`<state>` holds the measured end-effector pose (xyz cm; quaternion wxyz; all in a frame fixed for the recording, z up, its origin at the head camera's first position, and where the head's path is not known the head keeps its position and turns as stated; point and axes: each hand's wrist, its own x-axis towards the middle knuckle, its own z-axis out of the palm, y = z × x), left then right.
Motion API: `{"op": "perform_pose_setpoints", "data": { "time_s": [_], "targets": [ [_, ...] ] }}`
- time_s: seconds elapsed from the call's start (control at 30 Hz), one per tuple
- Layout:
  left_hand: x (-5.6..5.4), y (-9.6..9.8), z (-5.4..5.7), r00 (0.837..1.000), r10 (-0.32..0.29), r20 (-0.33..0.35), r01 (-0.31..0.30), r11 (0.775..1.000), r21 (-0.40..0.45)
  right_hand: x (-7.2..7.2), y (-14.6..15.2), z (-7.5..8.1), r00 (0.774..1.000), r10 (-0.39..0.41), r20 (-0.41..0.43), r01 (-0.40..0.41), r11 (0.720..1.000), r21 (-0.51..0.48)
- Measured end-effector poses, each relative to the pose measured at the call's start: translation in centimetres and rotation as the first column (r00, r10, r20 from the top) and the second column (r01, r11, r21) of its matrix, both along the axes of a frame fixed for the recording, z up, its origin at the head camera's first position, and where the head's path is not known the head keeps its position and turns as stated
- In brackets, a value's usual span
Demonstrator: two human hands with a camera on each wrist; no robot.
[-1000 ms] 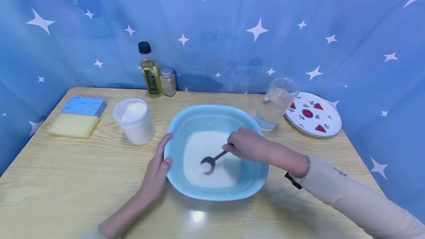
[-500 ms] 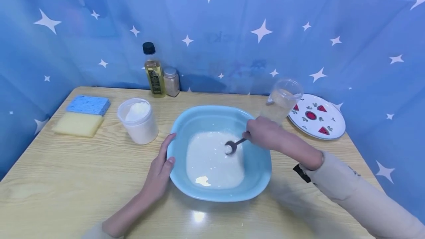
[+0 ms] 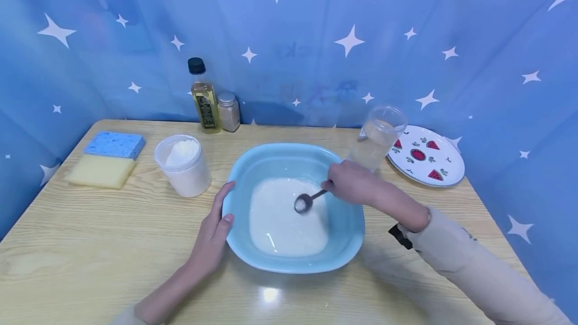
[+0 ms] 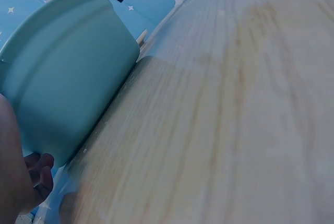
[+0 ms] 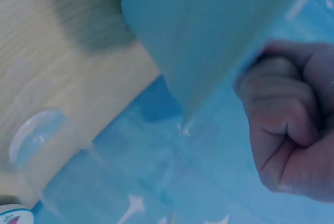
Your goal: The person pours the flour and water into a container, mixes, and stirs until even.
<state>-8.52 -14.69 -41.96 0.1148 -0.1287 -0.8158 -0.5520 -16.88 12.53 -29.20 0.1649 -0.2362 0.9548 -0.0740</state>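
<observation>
A light blue plastic basin (image 3: 352,245) stands mid-table with milky white liquid (image 3: 275,214) inside. At its left rim, my left hand (image 3: 211,229) holds on, thumb and index finger at the edge; the left wrist view has its other fingers (image 4: 44,174) curled low against the basin's outer wall. My right hand (image 3: 354,182) grips the handle of a dark spoon (image 3: 303,203) over the basin's right side, and the spoon's bowl sits in the liquid. The right wrist view shows that hand's fingers (image 5: 282,109) tightly curled, but the spoon is hidden there.
A tub of white powder (image 3: 187,174), a blue sponge (image 3: 115,144) and a yellow sponge (image 3: 101,170) lie left. Behind stand an oil bottle (image 3: 205,107) and a small jar (image 3: 229,113). A clear pitcher of liquid (image 3: 377,139) and a patterned plate (image 3: 444,164) stand right.
The spoon has swept through the liquid from the lower middle up to the right, then slightly back left. My right hand moved with it; my left hand stays on the rim.
</observation>
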Motion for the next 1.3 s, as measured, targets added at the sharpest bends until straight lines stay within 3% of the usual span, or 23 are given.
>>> {"op": "perform_pose_setpoints", "data": {
  "time_s": [0.1, 0.2, 0.27, 0.37, 0.47, 0.67, 0.77, 0.9, 1.0, 1.13, 1.3],
  "targets": [
    [0.0, -0.1, -0.1, 1.000, 0.001, -0.016, -0.001, 1.000, -0.007, 0.3, 0.2, -0.1, 0.996, 0.048, 0.080, -0.043, 0.997, -0.063],
    [0.0, -0.1, -0.2, 1.000, -0.003, -0.020, 0.003, 1.000, -0.004, 0.5, -0.5, -0.8, 0.992, 0.097, 0.078, -0.085, 0.987, -0.139],
    [0.0, 0.0, -0.3, 1.000, -0.007, -0.016, 0.007, 1.000, 0.000, 0.6, -1.0, -1.1, 0.996, 0.074, 0.055, -0.065, 0.986, -0.154],
    [0.1, 0.2, -0.3, 1.000, -0.008, -0.001, 0.008, 1.000, 0.011, 0.5, -1.0, -1.2, 1.000, -0.002, 0.012, 0.003, 0.995, -0.096],
    [0.3, 0.2, -0.3, 1.000, -0.006, 0.001, 0.006, 1.000, 0.012, 0.5, -0.2, -0.7, 0.999, -0.039, 0.029, 0.040, 0.998, -0.039],
    [0.3, 0.1, -0.4, 1.000, -0.001, -0.014, 0.001, 1.000, 0.005, 1.4, -0.1, -0.8, 0.992, 0.074, 0.100, -0.061, 0.989, -0.132],
    [0.1, 0.1, -0.3, 1.000, -0.004, -0.007, 0.004, 1.000, 0.006, 1.6, -0.6, -1.2, 0.996, 0.056, 0.066, -0.045, 0.987, -0.152],
    [0.0, 0.1, -0.3, 1.000, -0.002, -0.009, 0.002, 1.000, 0.004, 1.6, -0.2, -1.0, 1.000, -0.009, -0.009, 0.009, 0.995, -0.096],
    [0.0, 0.1, -0.2, 1.000, 0.005, -0.016, -0.005, 1.000, 0.000, 1.8, 0.2, -0.9, 0.996, 0.034, -0.080, -0.039, 0.997, -0.065],
    [0.0, 0.1, -0.2, 1.000, 0.004, -0.005, -0.004, 1.000, -0.003, 2.5, 0.1, -1.2, 0.960, 0.154, -0.234, -0.167, 0.985, -0.035],
    [0.0, 0.0, 0.0, 1.000, -0.001, -0.005, 0.001, 1.000, -0.001, 3.2, 0.1, -1.7, 0.855, 0.328, -0.402, -0.328, 0.942, 0.070]
  ]
}}
